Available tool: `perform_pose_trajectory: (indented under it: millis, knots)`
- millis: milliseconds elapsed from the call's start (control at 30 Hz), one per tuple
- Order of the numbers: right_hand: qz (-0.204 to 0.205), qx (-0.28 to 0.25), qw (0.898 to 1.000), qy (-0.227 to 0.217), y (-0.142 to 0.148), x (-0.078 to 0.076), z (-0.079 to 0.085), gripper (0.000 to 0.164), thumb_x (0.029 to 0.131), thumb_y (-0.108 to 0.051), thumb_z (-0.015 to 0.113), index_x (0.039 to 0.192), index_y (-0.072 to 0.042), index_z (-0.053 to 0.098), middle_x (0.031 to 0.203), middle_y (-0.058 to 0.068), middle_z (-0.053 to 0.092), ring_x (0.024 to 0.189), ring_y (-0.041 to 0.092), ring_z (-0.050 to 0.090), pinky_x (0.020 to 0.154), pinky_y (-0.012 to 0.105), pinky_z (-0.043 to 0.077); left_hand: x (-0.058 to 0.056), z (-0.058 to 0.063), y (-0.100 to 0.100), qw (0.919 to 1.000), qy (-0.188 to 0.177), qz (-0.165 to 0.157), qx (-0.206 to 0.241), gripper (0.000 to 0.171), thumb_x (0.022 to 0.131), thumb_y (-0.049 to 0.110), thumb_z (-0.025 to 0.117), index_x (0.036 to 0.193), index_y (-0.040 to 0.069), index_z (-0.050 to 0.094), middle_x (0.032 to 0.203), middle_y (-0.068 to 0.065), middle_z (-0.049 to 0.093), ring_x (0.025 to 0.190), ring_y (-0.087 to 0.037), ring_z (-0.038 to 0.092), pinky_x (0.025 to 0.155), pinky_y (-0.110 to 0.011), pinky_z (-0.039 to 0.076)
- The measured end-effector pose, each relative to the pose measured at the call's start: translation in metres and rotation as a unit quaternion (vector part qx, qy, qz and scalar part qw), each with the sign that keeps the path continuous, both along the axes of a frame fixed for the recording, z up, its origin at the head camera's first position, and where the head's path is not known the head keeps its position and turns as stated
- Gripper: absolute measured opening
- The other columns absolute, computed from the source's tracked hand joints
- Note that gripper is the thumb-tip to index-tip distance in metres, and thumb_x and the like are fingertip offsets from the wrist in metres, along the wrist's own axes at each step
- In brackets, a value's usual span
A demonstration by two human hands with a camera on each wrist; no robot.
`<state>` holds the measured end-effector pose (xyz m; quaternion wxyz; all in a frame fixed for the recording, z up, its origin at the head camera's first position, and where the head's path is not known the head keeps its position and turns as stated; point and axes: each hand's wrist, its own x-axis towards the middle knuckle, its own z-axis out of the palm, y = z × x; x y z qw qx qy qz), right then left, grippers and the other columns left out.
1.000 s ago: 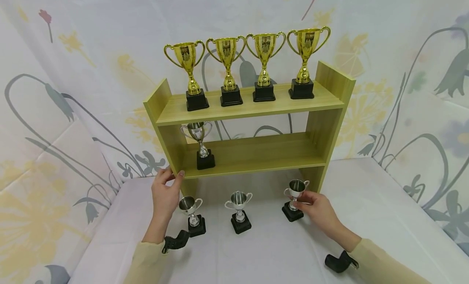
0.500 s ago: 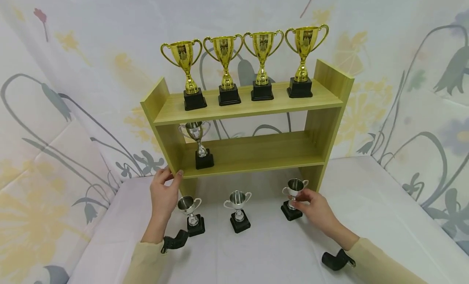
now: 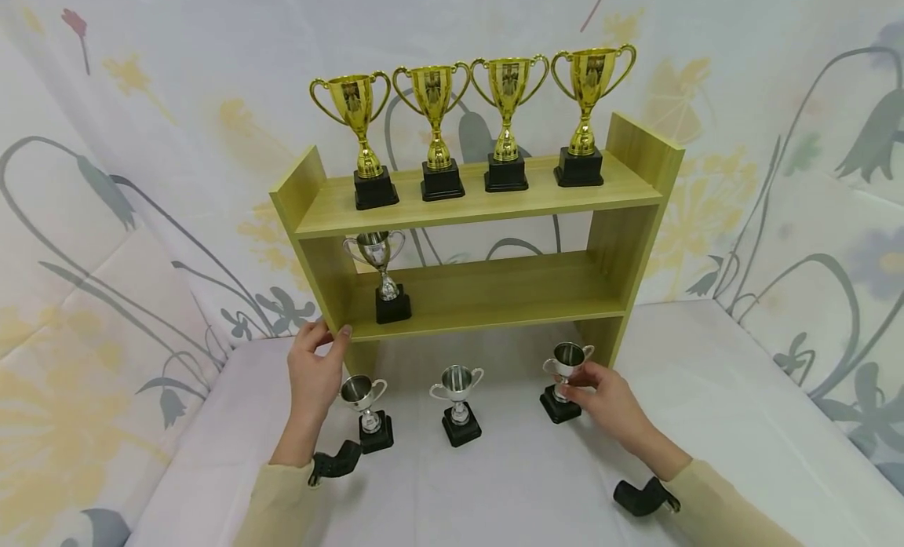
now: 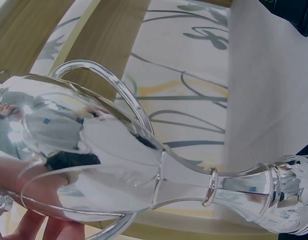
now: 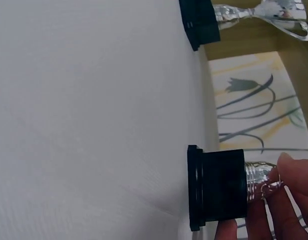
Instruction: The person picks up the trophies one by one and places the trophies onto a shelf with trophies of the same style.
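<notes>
Left hand (image 3: 314, 374): thumb and fingers closed on the lower left side of the wooden shelf (image 3: 494, 292).
Right hand (image 3: 609, 406): pinching the stem of the rightmost silver trophy (image 3: 566, 365).
Held trophy's spot: upright, black base down at the white cloth (image 3: 508, 500), before the shelf's right leg.
Beside left wrist: another silver trophy (image 3: 370, 417).
Between the hands: the middle silver trophy (image 3: 459, 402), untouched.

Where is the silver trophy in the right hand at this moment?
In the head view, the held trophy is in front of the right end of the shelf, right of the middle silver trophy.
</notes>
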<state>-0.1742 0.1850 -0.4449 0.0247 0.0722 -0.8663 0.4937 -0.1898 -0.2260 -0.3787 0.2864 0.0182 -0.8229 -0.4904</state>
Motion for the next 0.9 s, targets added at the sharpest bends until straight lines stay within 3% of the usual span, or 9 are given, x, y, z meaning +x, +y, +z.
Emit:
perform_pose_trajectory:
  millis: [267,600,900]
  knots:
    - [0.014,-0.015,1.0,-0.017,0.0021,-0.0029,-0.0015,0.017,0.09,-0.014,0.072,0.102,-0.001,0.07,0.104,0.012,0.071,0.102,0.03,0.064,0.077,0.033,0.051,-0.0002,-0.0011,-0.0014,1.0,-0.007,0.002,-0.006,0.032,0.096,0.016,0.065,0.124,0.001,0.069,0.113,-0.013,0.06,0.103,-0.026,0.058,0.075,-0.031,0.05]
    - [0.019,-0.052,0.998,-0.025,0.005,-0.0031,-0.0043,0.025,0.091,-0.015,0.072,0.109,0.003,0.07,0.108,0.014,0.072,0.1,0.019,0.064,0.078,0.026,0.051,-0.001,-0.0007,-0.0014,1.0,-0.003,-0.004,0.001,0.032,0.096,0.016,0.064,0.124,-0.001,0.068,0.111,-0.014,0.059,0.103,-0.028,0.058,0.078,-0.044,0.05]
    - [-0.002,-0.044,0.999,-0.027,0.0038,-0.0013,-0.0029,0.024,0.09,-0.014,0.073,0.108,0.002,0.072,0.103,0.01,0.073,0.095,0.016,0.064,0.077,0.027,0.051,0.0005,0.0001,-0.0011,1.0,-0.005,-0.001,-0.006,0.033,0.096,0.015,0.065,0.125,0.0,0.068,0.111,-0.013,0.059,0.102,-0.026,0.058,0.075,-0.035,0.05]
